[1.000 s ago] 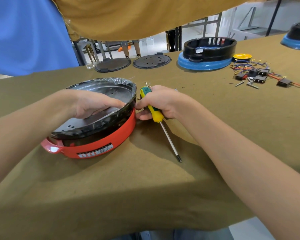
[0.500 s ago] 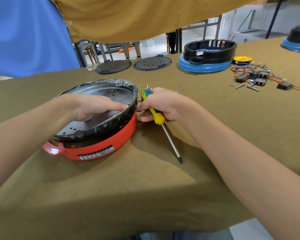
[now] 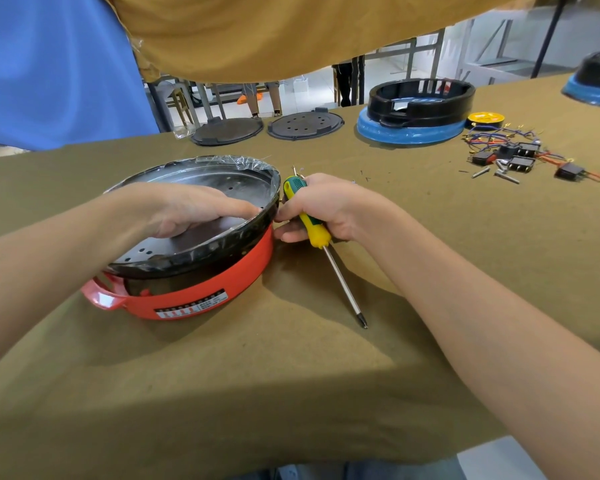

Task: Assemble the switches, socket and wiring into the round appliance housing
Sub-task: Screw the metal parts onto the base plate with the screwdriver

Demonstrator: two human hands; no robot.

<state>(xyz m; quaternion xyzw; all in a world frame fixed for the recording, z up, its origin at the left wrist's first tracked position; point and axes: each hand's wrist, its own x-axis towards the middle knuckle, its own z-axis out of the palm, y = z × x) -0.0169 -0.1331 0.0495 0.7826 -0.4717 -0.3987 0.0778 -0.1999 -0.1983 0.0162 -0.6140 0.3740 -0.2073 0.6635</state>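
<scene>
One red housing [image 3: 201, 292] sits on the brown table [image 3: 291, 393], upside down by the look of it, with a black perforated base plate [image 3: 222, 181] tilted on top, higher on the side away from the person; clear film clings to the plate's rim. Beyond the housing lie two black round plates [image 3: 227, 131] [image 3: 305, 124] side by side; to their right stands one blue-and-black housing [image 3: 413, 112], and another [image 3: 596, 81] is cut off at the frame's edge; one yellow spool [image 3: 485, 117] sits just right of the blue one. Further right of the red housing lies a loose heap: about five black switches [image 3: 520, 164], a tangle of coloured wires [image 3: 499, 135], and three or so screws [image 3: 506, 176].

The left hand [image 3: 187, 209] lies flat on the plate, fingers straight and together, tips at the rim's right side. The right hand [image 3: 323, 206] is curled round one screwdriver [image 3: 312, 223], yellow-and-green handle clamped in the fist, shaft slanting down toward the person with its tip on the table; its fingertips touch the housing's right wall, just under the rim.
</scene>
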